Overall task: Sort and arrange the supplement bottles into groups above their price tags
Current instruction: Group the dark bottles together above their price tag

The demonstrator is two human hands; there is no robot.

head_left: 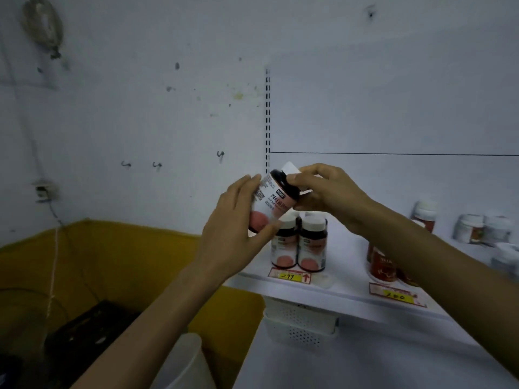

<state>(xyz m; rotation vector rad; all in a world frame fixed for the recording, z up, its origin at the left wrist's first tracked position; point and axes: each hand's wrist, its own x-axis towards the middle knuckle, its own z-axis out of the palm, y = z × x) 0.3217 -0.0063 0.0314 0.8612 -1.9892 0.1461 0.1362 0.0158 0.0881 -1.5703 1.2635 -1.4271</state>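
I hold a dark supplement bottle (273, 202) with a pink-spotted white label, tilted, in the air above the shelf's left end. My left hand (233, 228) grips its body from the left. My right hand (325, 192) grips its white cap end. Below it, two matching bottles (299, 242) stand upright above a yellow price tag reading 299 (289, 276). Further right, red-labelled bottles (383, 266) stand above a tag reading 200 (397, 296), partly hidden by my right forearm.
Several more white-capped bottles (477, 228) stand loosely at the right back of the white shelf (337, 290). A white perforated basket (302, 324) hangs under the shelf. A yellow wall panel (126, 248) and a dark box (92, 329) lie lower left.
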